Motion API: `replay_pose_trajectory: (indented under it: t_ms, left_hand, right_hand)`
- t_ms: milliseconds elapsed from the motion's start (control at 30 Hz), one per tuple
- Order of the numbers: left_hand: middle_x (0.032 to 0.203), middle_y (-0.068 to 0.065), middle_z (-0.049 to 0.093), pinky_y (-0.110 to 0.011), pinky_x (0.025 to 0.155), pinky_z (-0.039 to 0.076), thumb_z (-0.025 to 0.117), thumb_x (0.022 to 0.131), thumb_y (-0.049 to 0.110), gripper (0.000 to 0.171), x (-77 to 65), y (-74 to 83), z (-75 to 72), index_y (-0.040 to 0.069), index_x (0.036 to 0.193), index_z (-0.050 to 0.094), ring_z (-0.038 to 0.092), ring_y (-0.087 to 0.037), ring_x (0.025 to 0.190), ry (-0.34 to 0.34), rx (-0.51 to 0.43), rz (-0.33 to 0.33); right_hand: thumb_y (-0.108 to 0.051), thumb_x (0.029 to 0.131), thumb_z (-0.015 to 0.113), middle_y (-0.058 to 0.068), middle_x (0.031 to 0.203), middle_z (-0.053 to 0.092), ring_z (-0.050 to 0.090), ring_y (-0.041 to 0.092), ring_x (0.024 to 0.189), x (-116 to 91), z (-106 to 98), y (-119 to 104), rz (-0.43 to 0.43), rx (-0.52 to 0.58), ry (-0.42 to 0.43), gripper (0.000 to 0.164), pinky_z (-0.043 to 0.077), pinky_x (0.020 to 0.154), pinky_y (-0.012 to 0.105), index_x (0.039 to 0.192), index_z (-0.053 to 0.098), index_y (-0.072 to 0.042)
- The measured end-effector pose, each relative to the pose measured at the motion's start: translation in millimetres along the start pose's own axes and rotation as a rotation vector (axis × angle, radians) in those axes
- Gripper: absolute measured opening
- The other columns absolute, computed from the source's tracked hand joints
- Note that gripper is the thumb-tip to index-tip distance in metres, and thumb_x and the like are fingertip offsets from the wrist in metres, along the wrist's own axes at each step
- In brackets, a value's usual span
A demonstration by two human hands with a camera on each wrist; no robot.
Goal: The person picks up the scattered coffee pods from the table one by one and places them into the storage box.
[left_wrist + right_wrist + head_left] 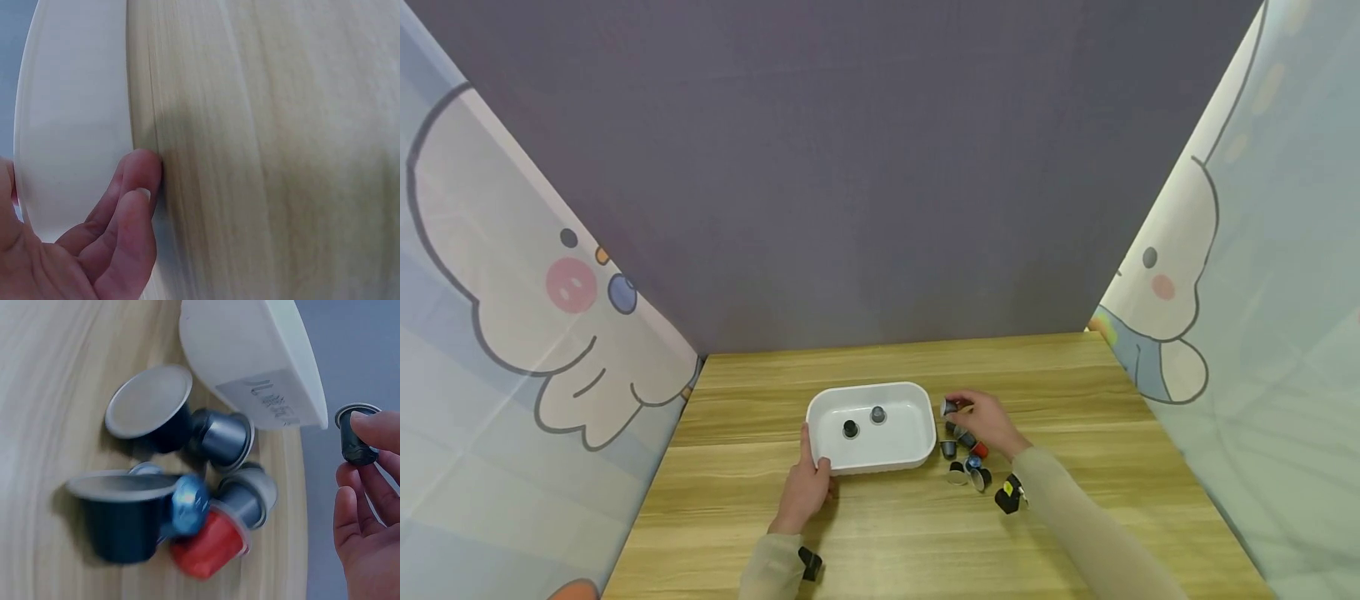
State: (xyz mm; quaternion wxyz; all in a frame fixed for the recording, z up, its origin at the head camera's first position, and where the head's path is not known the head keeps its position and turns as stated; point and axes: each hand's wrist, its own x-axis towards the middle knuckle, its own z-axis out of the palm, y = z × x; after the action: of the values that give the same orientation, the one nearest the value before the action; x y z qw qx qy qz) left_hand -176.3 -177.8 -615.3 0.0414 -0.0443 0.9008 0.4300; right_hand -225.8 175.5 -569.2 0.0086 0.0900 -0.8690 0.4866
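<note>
A white rectangular tray [898, 443] stands on the wooden table, with a black coffee capsule [850, 428] and a grey coffee capsule [877, 413] inside. At its front left corner, my left hand [803, 492] holds the tray, index finger along the left side. In the left wrist view, curled fingers [134, 200] touch the tray's outer wall [75, 112]. My right hand [988, 423] pinches a dark coffee capsule [355, 442] between thumb and fingers, just beyond the tray's right end. Below that hand lies a pile of loose capsules, including a red capsule [209, 542].
Several capsules lie close to the tray's right side, among them a blue capsule [189, 505] and a large dark capsule with a pale lid [150, 403]. A grey panel [880, 183] rises behind the table [760, 400]. Patterned cloth walls [1262, 250] flank it.
</note>
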Motion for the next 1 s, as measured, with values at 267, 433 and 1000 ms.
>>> replay_pose_trajectory:
  t_ms: [267, 433, 1000]
  left_hand:
    - [0.060, -0.004, 0.059, -0.034, 0.050, 0.043, 0.039, 0.100, 0.020, 0.076, 3.8, 2.4, -3.4, 0.016, 0.161, -0.007, 0.055, -0.018, 0.046, -0.031, 0.020, -0.004]
    - [0.060, -0.003, 0.058, -0.034, 0.049, 0.043, 0.039, 0.100, 0.020, 0.076, 3.0, 0.5, -3.2, 0.014, 0.160, -0.007, 0.055, -0.017, 0.047, -0.038, 0.024, 0.010]
    - [0.058, -0.003, 0.057, -0.034, 0.049, 0.043, 0.039, 0.100, 0.020, 0.076, 1.6, -1.8, -0.1, 0.015, 0.160, -0.007, 0.054, -0.018, 0.046, -0.018, 0.007, 0.015]
  right_hand:
    - [-0.006, 0.086, 0.076, 0.007, 0.109, 0.068, 0.063, 0.023, 0.098, 12.5, 11.3, -18.2, -0.070, 0.058, -0.015, 0.036, 0.053, 0.078, 0.036, 0.121, 0.068, 0.001]
    - [-0.004, 0.086, 0.075, 0.008, 0.111, 0.068, 0.063, 0.024, 0.099, 15.3, 19.6, -28.2, -0.086, 0.051, -0.017, 0.036, 0.054, 0.078, 0.034, 0.122, 0.068, 0.000]
    - [-0.009, 0.087, 0.076, 0.003, 0.107, 0.068, 0.063, 0.021, 0.098, 28.4, 32.4, -44.5, -0.065, 0.031, -0.046, 0.034, 0.053, 0.079, 0.036, 0.120, 0.069, -0.001]
